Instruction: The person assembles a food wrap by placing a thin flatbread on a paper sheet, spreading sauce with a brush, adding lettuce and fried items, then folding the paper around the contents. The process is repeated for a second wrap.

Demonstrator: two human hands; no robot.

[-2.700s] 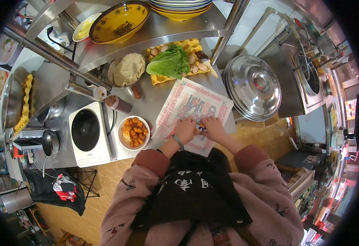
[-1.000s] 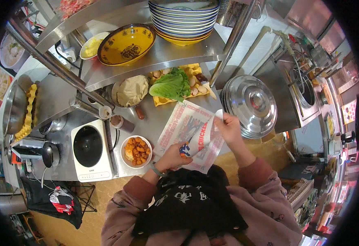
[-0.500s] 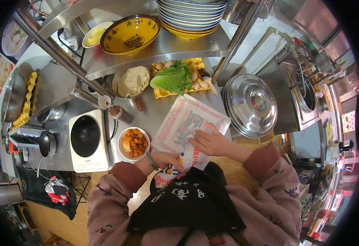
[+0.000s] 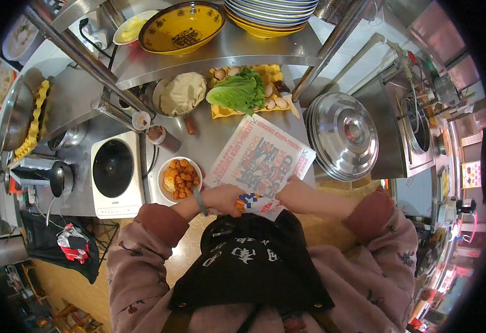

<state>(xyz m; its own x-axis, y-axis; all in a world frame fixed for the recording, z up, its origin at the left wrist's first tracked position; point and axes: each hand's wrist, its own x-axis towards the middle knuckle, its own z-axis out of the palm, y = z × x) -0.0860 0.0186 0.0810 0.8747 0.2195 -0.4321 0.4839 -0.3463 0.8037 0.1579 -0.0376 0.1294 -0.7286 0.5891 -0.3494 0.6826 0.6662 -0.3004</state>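
Observation:
A sheet of white food wrapping paper with red and dark print lies slanted at the counter's front edge. Its near edge is turned over and shows brighter blue and orange print. My left hand is closed on the near left part of this edge, fingers curled around the paper. My right hand grips the near right part, its fingertips partly hidden. Just left of my left hand stands a white bowl of orange-brown fried chunks.
An induction cooker with a black pan is at left. Behind the paper are lettuce on a yellow egg tray, a cloth-covered pan and a spice jar. Stacked steel lids stand right. A shelf edge overhangs the back.
My right hand has moved from the middle of the paper down to its near edge. My left hand has risen slightly, lifting the turned-over edge, and the paper now lies flatter.

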